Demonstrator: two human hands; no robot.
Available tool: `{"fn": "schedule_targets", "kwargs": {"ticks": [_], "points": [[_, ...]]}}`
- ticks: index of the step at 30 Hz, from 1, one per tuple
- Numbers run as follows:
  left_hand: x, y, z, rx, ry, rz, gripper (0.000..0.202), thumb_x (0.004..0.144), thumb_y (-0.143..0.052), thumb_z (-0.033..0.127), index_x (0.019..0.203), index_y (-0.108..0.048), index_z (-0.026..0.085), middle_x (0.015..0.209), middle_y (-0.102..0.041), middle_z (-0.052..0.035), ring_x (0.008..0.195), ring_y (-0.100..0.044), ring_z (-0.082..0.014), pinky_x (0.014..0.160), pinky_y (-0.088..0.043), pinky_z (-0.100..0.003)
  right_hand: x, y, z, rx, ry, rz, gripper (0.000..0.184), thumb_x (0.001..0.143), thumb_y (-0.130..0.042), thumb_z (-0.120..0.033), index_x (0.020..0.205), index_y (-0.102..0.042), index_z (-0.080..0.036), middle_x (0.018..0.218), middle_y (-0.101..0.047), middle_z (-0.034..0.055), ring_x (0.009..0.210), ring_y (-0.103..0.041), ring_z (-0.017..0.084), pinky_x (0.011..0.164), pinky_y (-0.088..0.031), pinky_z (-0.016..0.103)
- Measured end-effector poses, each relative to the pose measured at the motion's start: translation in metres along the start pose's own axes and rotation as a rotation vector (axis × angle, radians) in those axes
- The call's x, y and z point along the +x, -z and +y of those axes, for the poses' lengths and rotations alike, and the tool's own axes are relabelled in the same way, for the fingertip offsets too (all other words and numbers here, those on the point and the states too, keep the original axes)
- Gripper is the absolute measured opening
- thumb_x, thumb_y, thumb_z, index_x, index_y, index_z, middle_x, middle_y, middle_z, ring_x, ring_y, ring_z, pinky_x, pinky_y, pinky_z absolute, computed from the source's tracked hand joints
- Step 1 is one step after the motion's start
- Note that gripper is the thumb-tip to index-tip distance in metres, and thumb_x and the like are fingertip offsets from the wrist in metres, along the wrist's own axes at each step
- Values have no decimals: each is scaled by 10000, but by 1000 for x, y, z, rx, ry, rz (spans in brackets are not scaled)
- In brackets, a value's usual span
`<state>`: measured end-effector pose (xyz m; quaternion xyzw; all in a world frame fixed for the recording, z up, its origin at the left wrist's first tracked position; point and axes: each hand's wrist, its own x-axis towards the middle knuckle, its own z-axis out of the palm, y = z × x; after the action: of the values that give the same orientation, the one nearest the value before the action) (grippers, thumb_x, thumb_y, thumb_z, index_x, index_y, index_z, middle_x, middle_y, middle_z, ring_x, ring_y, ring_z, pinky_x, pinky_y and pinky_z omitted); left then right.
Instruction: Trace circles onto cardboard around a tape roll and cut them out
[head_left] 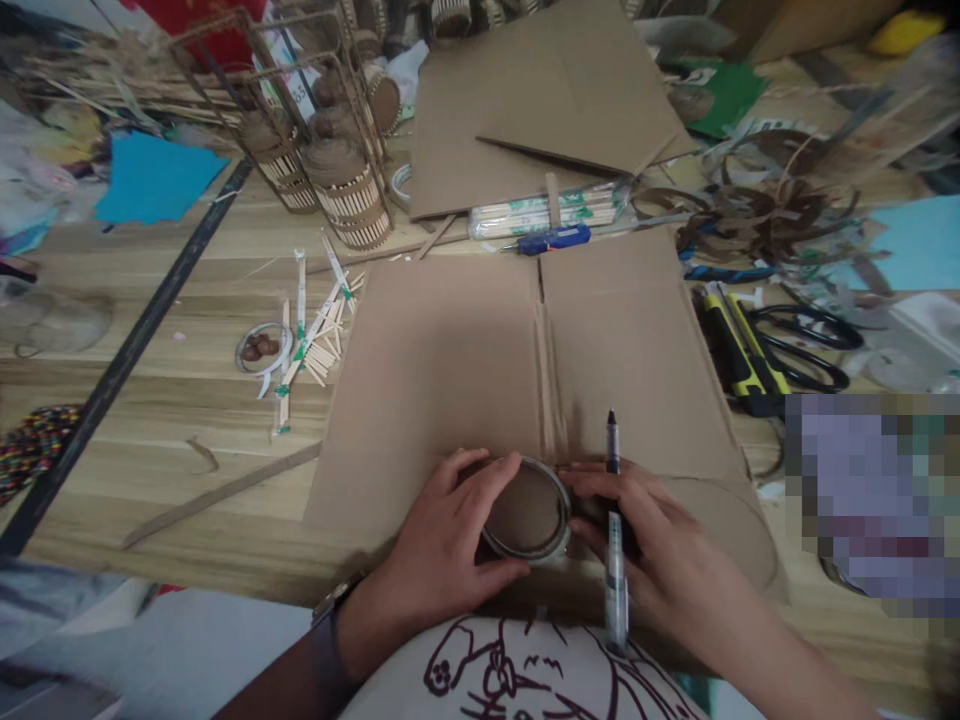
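Observation:
A flat brown cardboard sheet lies on the wooden table in front of me. On its near edge sits a round tape roll. My left hand curls around the roll's left side, thumb and fingers pressed on its rim. My right hand touches the roll's right side with its fingertips and holds a black pen that points away from me. A watch shows on my left wrist.
Yellow cutter and black scissors lie right of the sheet. Loose wooden sticks and a small tape ring lie left. Stick-built baskets, another cardboard sheet and a blue screwdriver are behind.

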<state>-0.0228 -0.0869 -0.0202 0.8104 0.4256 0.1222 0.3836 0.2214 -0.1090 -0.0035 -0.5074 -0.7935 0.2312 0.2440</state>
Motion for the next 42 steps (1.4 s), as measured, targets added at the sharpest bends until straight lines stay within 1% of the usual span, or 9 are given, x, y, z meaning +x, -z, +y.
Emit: {"fn": "schedule_targets", "kwargs": {"ticks": [7, 14, 19, 24, 30, 35, 38, 42], "points": [[1, 0, 1, 34, -3, 6, 850, 793, -800, 348, 1517, -393, 167, 1483, -577, -158, 1407, -428, -370, 1143, -426, -579, -1, 1, -1, 18, -5, 28, 207, 943, -507, -124, 1092, -565, -255, 1027, -746, 59, 964, -732, 247, 791, -607, 374], [1, -1, 1, 50, -24, 18, 870, 784, -797, 326, 1526, -367, 180, 1494, -567, -154, 1414, -427, -374, 1145, -420, -589, 0, 0, 1, 7, 1, 31, 210, 939, -509, -118, 1086, -564, -257, 1005, -737, 57, 936, -730, 237, 769, -607, 360], [1, -2, 0, 44, -32, 19, 869, 779, -805, 329, 1516, -380, 154, 1500, -561, -162, 1411, -426, -377, 1149, -423, -577, 2, 1, 1, 15, 0, 40, 210, 926, -528, -125, 1078, -580, -260, 994, -742, 55, 944, -733, 249, 764, -608, 374], [0, -1, 1, 32, -18, 13, 871, 781, -806, 311, 1523, -373, 169, 1505, -560, -146, 1423, -411, -367, 1160, -416, -559, 3, -1, 0, 13, -8, 31, 226, 922, -527, -118, 1089, -571, -263, 1018, -742, 57, 956, -730, 250, 771, -604, 379], [1, 0, 2, 34, -7, 13, 869, 767, -805, 295, 1516, -383, 171, 1502, -565, -141, 1420, -413, -380, 1147, -425, -582, 2, -1, 3, -8, 1, 9, 220, 943, -519, -129, 1105, -534, -277, 1020, -724, 55, 969, -711, 255, 773, -592, 388], [1, 0, 2, 28, -1, 9, 878, 761, -811, 314, 1513, -388, 152, 1495, -569, -148, 1419, -408, -383, 1152, -424, -565, 1, -1, 3, -10, -6, 1, 221, 946, -509, -127, 1108, -525, -277, 1017, -705, 60, 956, -703, 255, 769, -586, 388], [0, -1, 3, 28, 7, 23, 865, 770, -810, 322, 1507, -393, 145, 1492, -573, -146, 1418, -406, -376, 1155, -424, -547, 1, -2, 1, -28, -2, 2, 214, 949, -507, -129, 1109, -528, -268, 1004, -705, 67, 946, -703, 261, 750, -586, 389], [1, -3, 3, 58, 18, 46, 864, 764, -813, 307, 1501, -390, 150, 1484, -582, -136, 1421, -391, -387, 1152, -423, -554, 4, -2, 1, -29, 8, -4, 196, 949, -507, -135, 1092, -543, -263, 979, -720, 61, 934, -716, 258, 741, -594, 386]]}}
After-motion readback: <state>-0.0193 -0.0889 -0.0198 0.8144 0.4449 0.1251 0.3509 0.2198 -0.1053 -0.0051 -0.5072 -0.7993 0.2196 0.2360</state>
